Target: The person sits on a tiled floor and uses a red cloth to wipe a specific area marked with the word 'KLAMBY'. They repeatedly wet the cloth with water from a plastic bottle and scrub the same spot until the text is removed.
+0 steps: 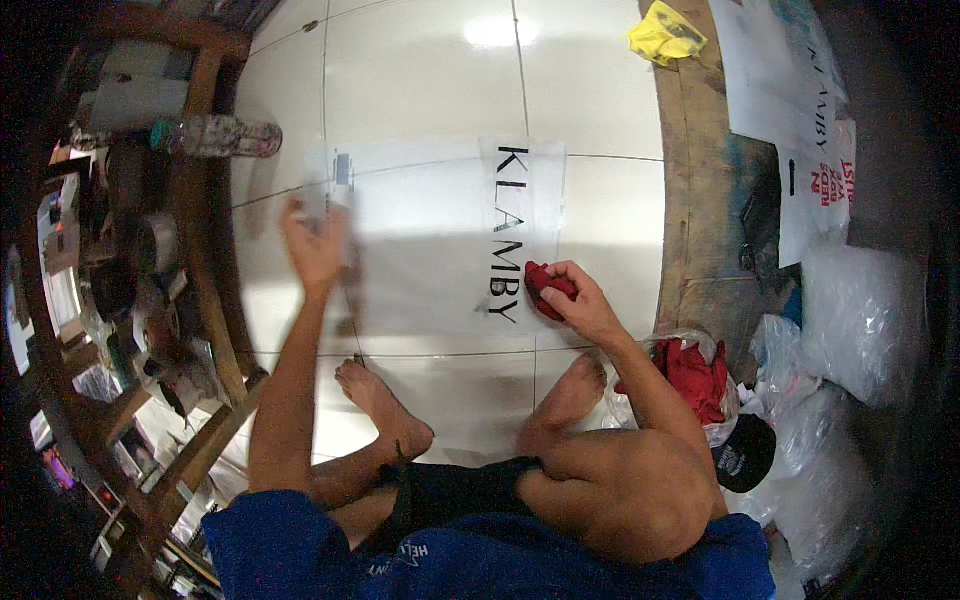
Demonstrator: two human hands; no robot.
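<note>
Head view: glossy pale floor tiles point(420, 80) with dark joints lie beneath a smooth, milky, see-through sheet point(430, 270), the landmark for all places here. Well left of the sheet stands a rough brown wooden frame point(212, 285); to its right runs a worn, stained wooden board point(690, 200). The sheet itself is roughly oblong, with one line of bold black capitals point(505, 235) along its right end. Farther right are puffy, wrinkled clear plastic bags point(862, 320) and, above them, white printed sheeting point(755, 80) bearing black letters and stacked red capitals. Right of the sheet and nearer the person sit bunched red fabric point(690, 378) in clear plastic and a rounded black cap point(745, 455) with small pale lettering. Up and left of the sheet is a clear ribbed bottle point(225, 137) with a greenish top; up and right, a crumpled yellow cloth point(663, 35) with dark marks. At the sheet's left end, the left hand point(318, 245) is blurred, so I cannot tell its grip. By the right end, the right hand's point(590, 305) grip pinches a soft dark-red wad point(548, 288), just beside the lettering.
</note>
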